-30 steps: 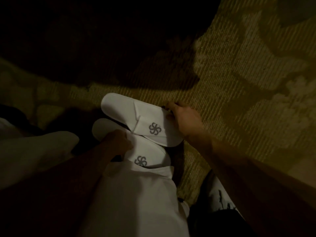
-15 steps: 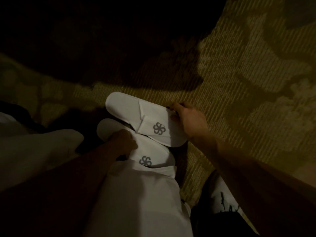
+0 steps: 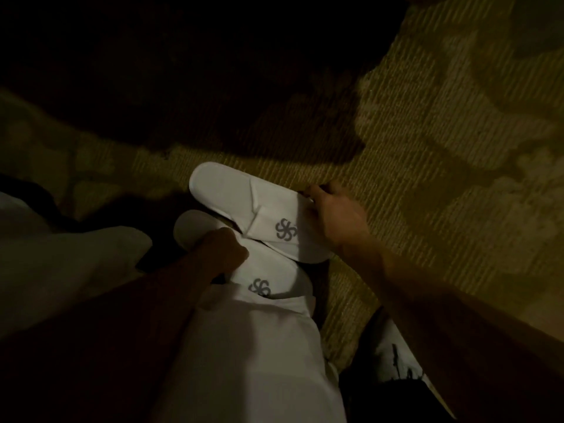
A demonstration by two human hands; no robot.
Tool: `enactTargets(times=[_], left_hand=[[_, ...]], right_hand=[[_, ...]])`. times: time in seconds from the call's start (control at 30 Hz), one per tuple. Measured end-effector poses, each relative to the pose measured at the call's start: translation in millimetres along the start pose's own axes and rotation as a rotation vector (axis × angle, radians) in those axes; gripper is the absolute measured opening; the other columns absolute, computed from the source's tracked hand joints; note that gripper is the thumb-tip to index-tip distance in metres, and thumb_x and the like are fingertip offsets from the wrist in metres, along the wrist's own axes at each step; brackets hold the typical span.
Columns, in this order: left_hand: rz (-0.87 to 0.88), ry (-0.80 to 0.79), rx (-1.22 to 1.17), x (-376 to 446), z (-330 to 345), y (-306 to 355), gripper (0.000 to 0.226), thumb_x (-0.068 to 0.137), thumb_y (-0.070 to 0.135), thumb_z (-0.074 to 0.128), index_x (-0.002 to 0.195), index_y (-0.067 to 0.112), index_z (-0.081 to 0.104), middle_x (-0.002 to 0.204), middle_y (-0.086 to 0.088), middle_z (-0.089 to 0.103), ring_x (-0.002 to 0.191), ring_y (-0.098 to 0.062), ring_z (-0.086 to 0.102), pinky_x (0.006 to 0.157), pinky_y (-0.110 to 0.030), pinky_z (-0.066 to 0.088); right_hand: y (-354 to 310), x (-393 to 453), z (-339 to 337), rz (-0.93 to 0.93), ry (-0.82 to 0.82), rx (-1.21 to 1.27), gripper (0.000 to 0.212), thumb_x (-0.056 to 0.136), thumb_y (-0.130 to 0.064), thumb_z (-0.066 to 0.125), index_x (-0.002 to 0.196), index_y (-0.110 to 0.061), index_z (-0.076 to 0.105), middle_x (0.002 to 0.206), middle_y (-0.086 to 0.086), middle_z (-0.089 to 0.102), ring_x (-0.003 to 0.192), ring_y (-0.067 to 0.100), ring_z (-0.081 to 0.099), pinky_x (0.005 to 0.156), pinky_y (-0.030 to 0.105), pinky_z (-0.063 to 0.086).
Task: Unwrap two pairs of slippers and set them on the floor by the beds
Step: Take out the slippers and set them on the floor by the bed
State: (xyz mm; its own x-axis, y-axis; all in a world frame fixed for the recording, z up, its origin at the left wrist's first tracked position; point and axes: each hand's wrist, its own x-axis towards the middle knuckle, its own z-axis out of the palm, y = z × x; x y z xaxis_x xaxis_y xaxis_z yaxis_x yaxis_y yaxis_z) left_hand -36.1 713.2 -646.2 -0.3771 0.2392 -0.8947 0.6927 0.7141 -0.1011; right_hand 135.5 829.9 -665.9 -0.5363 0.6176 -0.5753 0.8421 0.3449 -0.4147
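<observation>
I am crouched over the carpet [image 3: 427,184] in dim light, with one pair of white slippers out of the wrap and lying on it. The far slipper [image 3: 244,206] lies at about 12 o'clock from the near slipper [image 3: 268,270], heels toward 10 o'clock, toes with the grey logos toward 4 o'clock. The two touch and overlap a little at the toe.

My right hand [image 3: 335,218] is at 3 o'clock of the far slipper, fingers curled down over its toe edge and pinching it. My left hand [image 3: 222,248] is on the near slipper, fingers bent around its strap edge; how tightly, I cannot tell in this shadow.

White cloth [image 3: 253,346], my own clothing I think, hangs at 6 o'clock and already covers the near slipper's toe.

Risks as I judge them: the pair sits skewed, so letting go now leaves them crooked and overlapping. Sliding the far one could drag the near one along, since they touch. The hanging cloth could snag or shift the near slipper when I stand. The dark patch at 11 o'clock hides what is there, so I could nudge a heel into something unseen. No bed shows here.
</observation>
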Motion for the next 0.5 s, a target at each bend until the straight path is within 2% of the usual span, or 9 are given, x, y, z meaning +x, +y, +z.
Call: enactTargets(times=[0.17,0.37,0.5], left_hand=[[-0.051,-0.018,0.024,1.8,-0.1,-5.7,0.035,0.098,0.025,0.052,0.122,0.002,0.063,0.126,-0.017,0.065,0.117,-0.032,0.061,0.086,-0.033,0.047],[-0.076,0.022,0.005,4.4,4.8,-6.5,0.036,0.097,0.024,0.054,0.124,0.002,0.063,0.128,-0.018,0.064,0.119,-0.033,0.060,0.096,-0.038,0.048],[-0.080,0.052,-0.006,3.1,3.1,-7.4,0.036,0.095,0.024,0.056,0.124,0.004,0.063,0.128,-0.018,0.064,0.119,-0.033,0.060,0.096,-0.037,0.048]], right_hand=[[-2.2,-0.6,-0.4,0.008,-0.020,0.003,0.044,0.097,-0.027,0.050,0.141,-0.025,0.044,0.136,0.014,0.047,0.124,0.036,0.048,0.096,0.042,0.045],[0.1,-2.3,3.1,-0.002,-0.003,0.002,0.045,0.098,-0.023,0.050,0.142,-0.025,0.043,0.136,0.014,0.046,0.125,0.035,0.047,0.098,0.042,0.045],[0.2,-2.8,4.9,-0.011,0.008,0.019,0.044,0.097,-0.020,0.051,0.141,-0.025,0.044,0.135,0.014,0.047,0.124,0.035,0.047,0.097,0.042,0.045]])
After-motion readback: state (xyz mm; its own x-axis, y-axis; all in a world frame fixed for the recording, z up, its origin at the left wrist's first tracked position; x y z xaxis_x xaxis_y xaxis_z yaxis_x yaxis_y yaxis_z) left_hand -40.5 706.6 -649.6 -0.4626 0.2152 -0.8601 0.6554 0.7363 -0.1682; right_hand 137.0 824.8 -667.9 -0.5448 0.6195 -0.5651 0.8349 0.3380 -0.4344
